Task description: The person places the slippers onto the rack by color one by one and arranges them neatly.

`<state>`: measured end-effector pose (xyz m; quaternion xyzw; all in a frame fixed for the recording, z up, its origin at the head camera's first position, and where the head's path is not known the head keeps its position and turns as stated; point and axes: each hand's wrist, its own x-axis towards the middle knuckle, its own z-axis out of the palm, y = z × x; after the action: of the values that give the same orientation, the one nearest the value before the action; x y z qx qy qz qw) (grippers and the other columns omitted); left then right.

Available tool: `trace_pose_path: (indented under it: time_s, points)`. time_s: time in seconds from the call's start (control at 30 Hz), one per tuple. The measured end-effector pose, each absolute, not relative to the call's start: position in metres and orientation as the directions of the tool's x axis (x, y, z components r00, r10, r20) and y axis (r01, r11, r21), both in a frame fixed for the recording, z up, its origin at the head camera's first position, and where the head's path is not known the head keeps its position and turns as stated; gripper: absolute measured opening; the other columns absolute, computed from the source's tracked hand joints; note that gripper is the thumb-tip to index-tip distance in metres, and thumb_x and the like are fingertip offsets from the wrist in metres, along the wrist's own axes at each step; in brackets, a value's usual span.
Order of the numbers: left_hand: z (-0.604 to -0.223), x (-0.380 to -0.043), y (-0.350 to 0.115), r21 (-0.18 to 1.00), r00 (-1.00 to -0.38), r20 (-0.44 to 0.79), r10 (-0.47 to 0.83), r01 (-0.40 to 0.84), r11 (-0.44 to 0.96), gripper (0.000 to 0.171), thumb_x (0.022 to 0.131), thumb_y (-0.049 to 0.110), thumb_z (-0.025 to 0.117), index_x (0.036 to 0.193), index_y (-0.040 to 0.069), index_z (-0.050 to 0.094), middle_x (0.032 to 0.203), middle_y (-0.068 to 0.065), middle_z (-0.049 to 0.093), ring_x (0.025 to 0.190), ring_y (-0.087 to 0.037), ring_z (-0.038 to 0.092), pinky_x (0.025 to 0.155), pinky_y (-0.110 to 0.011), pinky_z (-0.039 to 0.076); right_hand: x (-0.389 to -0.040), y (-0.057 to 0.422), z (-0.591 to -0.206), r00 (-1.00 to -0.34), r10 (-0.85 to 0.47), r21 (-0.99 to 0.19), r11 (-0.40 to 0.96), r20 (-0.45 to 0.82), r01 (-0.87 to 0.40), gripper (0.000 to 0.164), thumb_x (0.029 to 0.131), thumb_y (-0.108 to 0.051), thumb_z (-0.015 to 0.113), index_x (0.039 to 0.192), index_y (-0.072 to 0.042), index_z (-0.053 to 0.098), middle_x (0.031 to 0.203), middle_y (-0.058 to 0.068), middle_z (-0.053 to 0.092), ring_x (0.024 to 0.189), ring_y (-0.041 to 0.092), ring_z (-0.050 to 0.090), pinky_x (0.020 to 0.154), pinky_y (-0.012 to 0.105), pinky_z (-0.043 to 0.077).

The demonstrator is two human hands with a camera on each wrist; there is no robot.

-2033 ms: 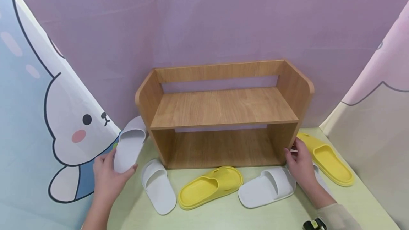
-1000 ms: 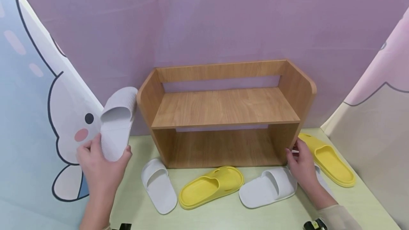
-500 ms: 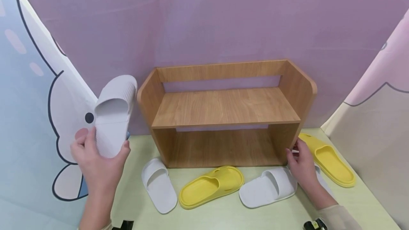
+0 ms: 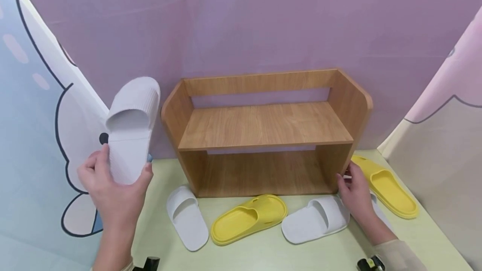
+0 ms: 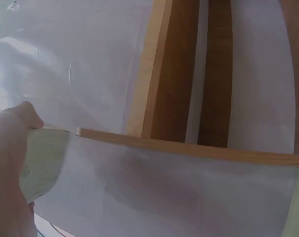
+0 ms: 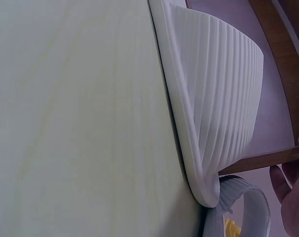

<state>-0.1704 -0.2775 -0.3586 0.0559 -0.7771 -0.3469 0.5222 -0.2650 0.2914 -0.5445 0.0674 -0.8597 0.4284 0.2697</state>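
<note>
The lifted white slipper [image 4: 130,137] is at nine o'clock of the wooden shelf [image 4: 263,124], just beside its end board, tilted with the toe up; whether they touch, I cannot tell. The left hand [image 4: 112,187] has its grip clamped on the heel part of this slipper. Compared with two seconds ago, the slipper is higher: its strap now stands about level with the upper part of the shelf. In my judgement, this means that it is raised well off the counter [image 4: 229,258], but remains outside of the shelf. The right hand [image 4: 357,193], at four o'clock, keeps its place, its grip clamped on the other end board. On the counter the rest lie as before: a second white slipper [image 4: 190,223] between seven and eight o'clock, a yellow slipper [image 4: 235,225] at six, a third white slipper [image 4: 306,223] at five, and another yellow slipper [image 4: 391,191] at four. Under the right wrist, a pale slipper [image 4: 380,211] is partly hidden.
</note>
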Motion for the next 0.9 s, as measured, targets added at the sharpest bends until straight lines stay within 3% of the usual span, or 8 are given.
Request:
trace_pose_path:
  time_s: [0.23,0.37,0.47,0.9]
  points:
    - [-0.352,-0.176,-0.268,0.541,-0.459,0.810,-0.364,0.345,0.767,0.095,0.072,0.025,0.094,0.160,0.014,0.060,0.137,0.024,0.037,0.137,-0.013,0.040,0.102,-0.020,0.041,-0.266,0.292,-0.543,-0.832,0.106,-0.694,0.614,0.544,-0.376,0.058,0.103,0.005,0.070,0.157,0.002,0.049,0.132,0.026,0.061,0.111,0.041,0.066,0.083,-0.002,0.045]
    - [-0.352,-0.182,-0.260,0.499,-0.446,0.837,-0.318,0.379,0.780,0.094,0.073,0.033,0.091,0.159,0.013,0.061,0.135,-0.006,0.054,0.136,-0.021,0.042,0.106,-0.033,0.045,-0.265,0.293,-0.544,-0.833,0.103,-0.690,0.619,0.544,-0.374,0.059,0.103,0.005,0.071,0.157,0.002,0.049,0.131,0.025,0.062,0.109,0.042,0.067,0.083,-0.001,0.045]
    - [-0.353,-0.185,-0.253,0.495,-0.467,0.834,-0.294,0.396,0.773,0.094,0.074,0.033,0.090,0.161,0.012,0.059,0.137,-0.031,0.049,0.136,-0.026,0.043,0.104,-0.040,0.047,-0.265,0.293,-0.545,-0.835,0.103,-0.692,0.619,0.541,-0.372,0.059,0.102,0.005,0.072,0.157,0.002,0.049,0.131,0.025,0.062,0.109,0.042,0.067,0.082,-0.001,0.045]
    - [-0.358,-0.198,-0.220,0.489,-0.559,0.801,-0.214,0.403,0.774,0.095,0.079,0.036,0.091,0.161,0.004,0.055,0.140,-0.029,0.050,0.134,-0.036,0.045,0.094,-0.057,0.050,-0.265,0.293,-0.544,-0.857,0.109,-0.707,0.621,0.504,-0.337,0.061,0.103,0.003,0.071,0.159,0.001,0.047,0.136,0.026,0.061,0.113,0.042,0.066,0.083,-0.001,0.045]
